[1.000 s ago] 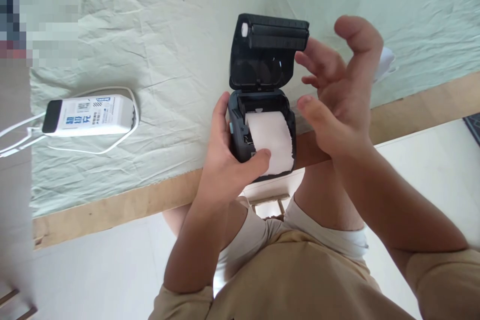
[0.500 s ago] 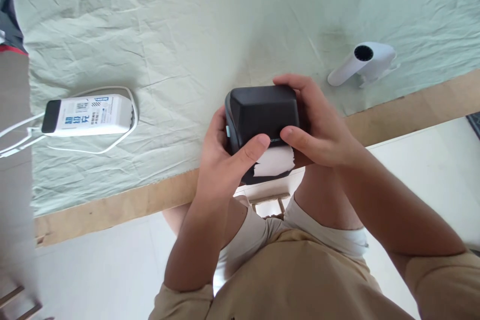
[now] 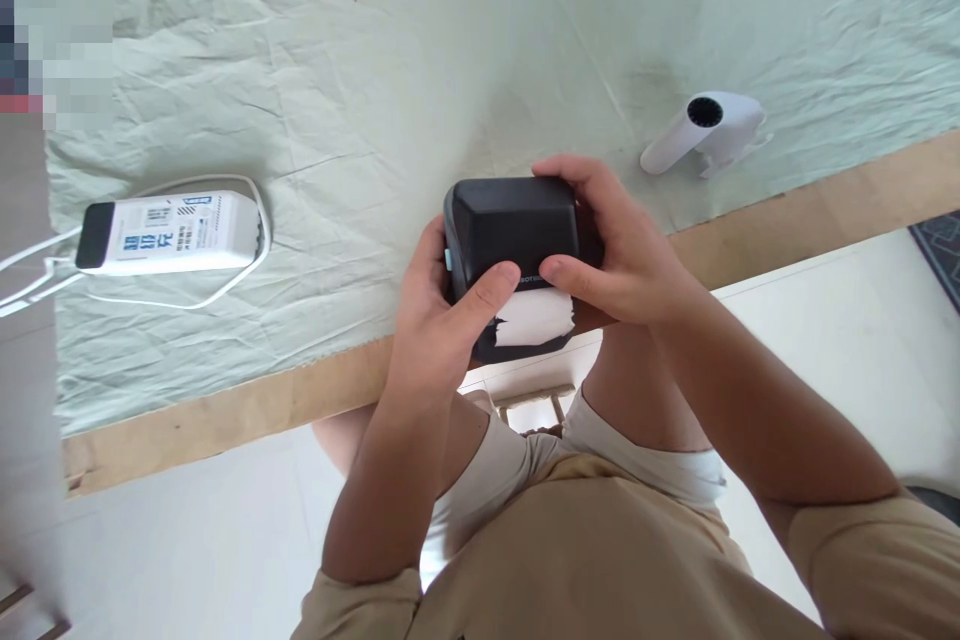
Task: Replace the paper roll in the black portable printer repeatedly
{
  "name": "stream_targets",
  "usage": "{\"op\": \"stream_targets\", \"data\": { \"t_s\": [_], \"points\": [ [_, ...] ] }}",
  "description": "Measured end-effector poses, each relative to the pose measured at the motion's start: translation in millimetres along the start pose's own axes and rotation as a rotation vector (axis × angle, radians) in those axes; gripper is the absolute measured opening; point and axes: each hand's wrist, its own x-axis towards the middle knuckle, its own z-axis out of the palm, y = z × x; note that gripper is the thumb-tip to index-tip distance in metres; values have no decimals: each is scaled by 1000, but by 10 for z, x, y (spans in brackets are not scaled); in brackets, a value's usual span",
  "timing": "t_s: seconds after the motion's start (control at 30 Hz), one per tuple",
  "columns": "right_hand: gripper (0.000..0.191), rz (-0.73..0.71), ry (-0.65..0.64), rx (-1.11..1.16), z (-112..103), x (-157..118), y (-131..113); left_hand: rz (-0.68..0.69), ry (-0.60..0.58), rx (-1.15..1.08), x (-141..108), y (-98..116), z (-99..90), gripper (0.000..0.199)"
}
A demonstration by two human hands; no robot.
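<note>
A black label printer (image 3: 514, 225) is held between both hands at the table's near edge. A torn strip of white paper (image 3: 534, 318) sticks out of its near side. My left hand (image 3: 442, 310) grips the printer's left side, thumb on the front edge of the lid, near a light-blue tab. My right hand (image 3: 607, 245) wraps the right side, its thumb on the same edge and its forefinger over the far corner. The other fingers of both hands are partly hidden beneath and behind the printer.
On the left lies a white power strip (image 3: 176, 232) with a white cable (image 3: 225, 290) looped round it. A white handheld fan (image 3: 701, 130) rests to the right. A pale green cloth (image 3: 360, 70) covers the table, whose wooden edge (image 3: 225, 410) shows in front.
The view has shifted slightly, so most things appear a little further left. Both hands keep the same grip on the label printer.
</note>
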Motion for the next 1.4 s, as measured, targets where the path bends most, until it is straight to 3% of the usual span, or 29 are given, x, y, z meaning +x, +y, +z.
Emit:
{"op": "stream_targets", "data": {
  "t_s": [0.67,0.87,1.1,1.23,1.33,1.4],
  "points": [
    [70,14,-8,28,11,-12,21,-9,56,-74,10,45,65,35],
    [61,-41,134,-60,25,-36,51,20,64,-210,56,43,90,28],
    [67,-103,141,-28,8,-66,32,75,144,-152,75,23,64,15],
    [42,-117,323,-143,15,-81,-174,67,148,-170,78,25,85,19],
    [18,-121,452,-127,15,-53,-381,64,137,-172,73,23,90,22],
    [14,-108,517,-92,0,-2,-483,53,142,-150,69,24,91,19]
  ]
}}
